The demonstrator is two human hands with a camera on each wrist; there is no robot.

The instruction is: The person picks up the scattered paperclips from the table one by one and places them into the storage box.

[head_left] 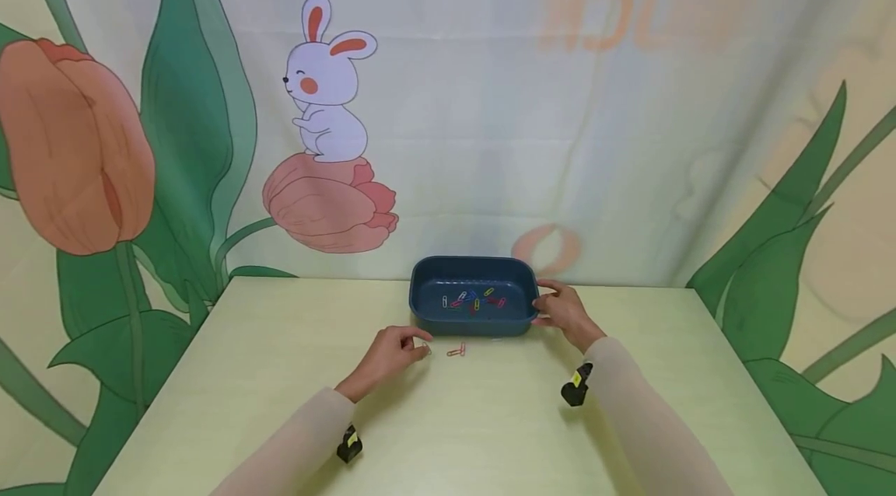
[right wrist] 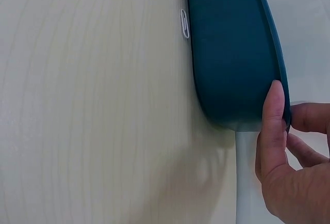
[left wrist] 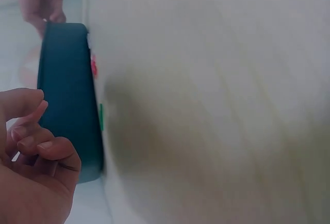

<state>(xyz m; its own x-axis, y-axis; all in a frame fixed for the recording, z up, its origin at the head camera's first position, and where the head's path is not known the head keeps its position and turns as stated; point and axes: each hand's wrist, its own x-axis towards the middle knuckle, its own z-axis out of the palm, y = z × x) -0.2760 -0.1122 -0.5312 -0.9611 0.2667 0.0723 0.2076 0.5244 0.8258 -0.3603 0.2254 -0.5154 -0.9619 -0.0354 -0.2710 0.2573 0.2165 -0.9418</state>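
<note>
A dark blue rectangular plastic bin (head_left: 476, 327) stands at the table's back edge, with several coloured paper clips (head_left: 477, 305) inside. My right hand (head_left: 565, 312) grips its right end; the right wrist view shows fingers (right wrist: 273, 105) on both sides of the rim. My left hand (head_left: 392, 356) hovers at the bin's front left corner, fingers loosely bent and nothing visible between them. Close to its fingertips lies a green paper clip (left wrist: 101, 116). Pinkish-red paper clips (head_left: 456, 351) lie in front of the bin, and a white paper clip (right wrist: 184, 24) lies against its base.
The pale wood-grain table (head_left: 483, 426) spreads out in front of the bin. Directly behind it hangs a printed curtain (head_left: 462, 130) with a rabbit and tulips. Each wrist carries a small black camera (head_left: 577, 387).
</note>
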